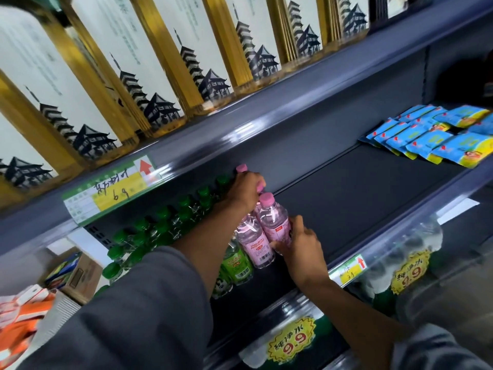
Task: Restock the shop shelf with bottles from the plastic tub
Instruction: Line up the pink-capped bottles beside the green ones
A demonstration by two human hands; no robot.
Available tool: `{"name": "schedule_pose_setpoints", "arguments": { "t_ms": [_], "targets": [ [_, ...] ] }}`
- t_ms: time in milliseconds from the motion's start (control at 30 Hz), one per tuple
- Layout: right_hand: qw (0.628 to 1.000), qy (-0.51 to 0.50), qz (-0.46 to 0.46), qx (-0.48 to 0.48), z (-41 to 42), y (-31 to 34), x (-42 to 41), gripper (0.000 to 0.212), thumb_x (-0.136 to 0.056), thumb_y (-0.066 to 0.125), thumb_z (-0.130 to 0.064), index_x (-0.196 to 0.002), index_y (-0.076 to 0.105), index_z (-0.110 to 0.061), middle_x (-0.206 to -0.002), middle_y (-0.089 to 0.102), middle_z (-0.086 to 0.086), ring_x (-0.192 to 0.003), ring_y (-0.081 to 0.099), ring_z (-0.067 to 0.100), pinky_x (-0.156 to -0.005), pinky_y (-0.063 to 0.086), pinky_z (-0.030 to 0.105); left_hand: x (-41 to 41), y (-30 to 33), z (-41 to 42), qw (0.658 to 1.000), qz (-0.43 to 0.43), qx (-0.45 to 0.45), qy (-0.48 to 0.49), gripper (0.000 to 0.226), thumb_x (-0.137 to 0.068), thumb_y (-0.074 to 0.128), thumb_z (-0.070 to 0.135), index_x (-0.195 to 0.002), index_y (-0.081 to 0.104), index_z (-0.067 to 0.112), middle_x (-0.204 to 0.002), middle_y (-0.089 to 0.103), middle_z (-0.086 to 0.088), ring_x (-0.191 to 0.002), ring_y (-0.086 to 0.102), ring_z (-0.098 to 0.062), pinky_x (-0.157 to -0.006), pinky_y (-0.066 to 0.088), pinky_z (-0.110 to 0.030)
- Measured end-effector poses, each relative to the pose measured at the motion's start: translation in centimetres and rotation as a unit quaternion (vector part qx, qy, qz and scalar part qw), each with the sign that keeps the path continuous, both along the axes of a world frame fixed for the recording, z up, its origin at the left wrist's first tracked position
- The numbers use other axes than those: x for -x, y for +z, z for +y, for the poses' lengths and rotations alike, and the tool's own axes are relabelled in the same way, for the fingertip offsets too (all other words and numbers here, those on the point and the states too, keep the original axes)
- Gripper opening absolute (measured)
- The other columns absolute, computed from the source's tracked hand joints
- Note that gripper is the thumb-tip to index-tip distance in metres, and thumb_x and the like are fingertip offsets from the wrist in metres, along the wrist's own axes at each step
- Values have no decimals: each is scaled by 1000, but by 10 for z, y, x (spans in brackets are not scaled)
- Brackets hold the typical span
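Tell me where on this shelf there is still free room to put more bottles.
The dark middle shelf board is bare between the pink-capped clear plastic bottles and the blue-and-yellow flat packets at the right. Left of the pink bottles it is crowded: green-capped plastic bottles stand in tight rows, and both hands, left hand and right hand, are at the pink ones.

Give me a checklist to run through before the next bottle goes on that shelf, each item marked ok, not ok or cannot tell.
1. Right hand has hold of the front pink bottle: ok, fingers curl round its lower body.
2. Left hand steadies the pink bottles behind: ok, it grips around their tops.
3. Front pink bottle upright: cannot tell, the whole view is tilted.
4. Free shelf space to the right of the pink bottles: ok, bare dark board up to the blue packets.
5. Green bottles stay in their rows: ok.
6. Plastic tub within reach: cannot tell, out of view.
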State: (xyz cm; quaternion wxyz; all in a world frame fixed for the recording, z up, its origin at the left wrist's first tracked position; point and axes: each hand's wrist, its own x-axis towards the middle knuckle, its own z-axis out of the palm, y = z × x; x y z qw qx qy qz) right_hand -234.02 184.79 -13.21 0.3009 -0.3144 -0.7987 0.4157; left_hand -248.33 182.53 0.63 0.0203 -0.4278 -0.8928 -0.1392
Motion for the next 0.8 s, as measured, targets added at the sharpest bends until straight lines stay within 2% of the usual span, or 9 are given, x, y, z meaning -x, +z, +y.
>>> {"name": "schedule_pose_setpoints", "arguments": {
  "t_ms": [33, 100, 167, 233, 333, 433, 600, 700, 800],
  "targets": [
    [1000, 4, -2, -2, 0, 1, 0, 48, -87, 74, -37, -113, 35, -28, -108, 62, 7, -107, 54, 28, -78, 45, 39, 3, -1, -1, 1000, 0, -2, -9, 18, -91, 55, -1, -96, 69, 9, -134, 52, -13, -123, 54, -30, -102, 45, -31],
    [1000, 11, -8, -12, 1, 4, -1, 48, -87, 74, -37, -111, 34, -26, -109, 61, 7, -108, 51, 28, -75, 41, 37, 4, -3, -1, 1000, 0, -6, -25, 18, -95, 63, 12, -112, 70, 9, -124, 61, -12, -114, 61, -28, -99, 48, -31],
    [1000, 15, -14, -11, 3, 5, -1, 49, -87, 75, -38, -113, 36, -24, -110, 61, 8, -109, 51, 28, -77, 45, 39, 1, -2, -3, 999, 19, -5, -35, 24, -98, 62, 24, -116, 68, 9, -117, 66, -12, -105, 65, -27, -94, 53, -35],
    [1000, 16, -20, -3, 4, 4, -3, 56, -84, 77, -38, -122, 39, -22, -115, 61, 8, -114, 50, 28, -87, 49, 41, -2, -1, -6, 997, 58, -14, -40, 25, -100, 58, 29, -116, 67, 12, -117, 65, -12, -103, 64, -28, -92, 54, -39],
    [999, 21, -38, -6, 2, 2, -7, 75, -77, 82, -40, -137, 42, -18, -130, 59, 7, -122, 48, 30, -101, 45, 40, -7, -1, -12, 991, 127, -22, -46, 20, -98, 55, 19, -115, 66, 17, -121, 58, -9, -105, 60, -28, -91, 53, -42],
    [999, 28, -31, -16, 2, 6, -17, 85, -74, 83, -47, -142, 41, -17, -133, 57, 5, -124, 46, 28, -105, 43, 41, -19, -6, -25, 979, 184, -74, -39, 40, -89, 62, 9, -127, 61, 23, -126, 57, -4, -113, 56, -25, -95, 51, -43],
    [996, 4, -19, -83, 5, 15, -42, 76, -80, 77, -51, -139, 46, -13, -128, 58, 6, -120, 46, 26, -100, 45, 37, -56, -19, -34, 945, 258, -179, -91, 36, -90, 49, 20, -122, 63, 23, -120, 57, -1, -113, 53, -26, -96, 45, -42],
    [989, -25, -43, -140, 7, 18, -66, 70, -84, 74, -50, -135, 50, -8, -125, 58, 8, -116, 46, 29, -99, 43, 36, -86, -33, -27, 938, 236, -210, -143, 29, -90, 54, 18, -117, 66, 21, -113, 58, -2, -107, 55, -25, -95, 46, -41],
    [979, -59, -55, -188, 11, 17, -96, 55, -86, 73, -42, -123, 57, -5, -119, 57, 10, -112, 45, 32, -99, 43, 41, -122, -49, -17, 944, 186, -201, -181, 31, -87, 56, 15, -116, 65, 21, -112, 55, 0, -106, 55, -24, -93, 48, -42]
  ]
}}
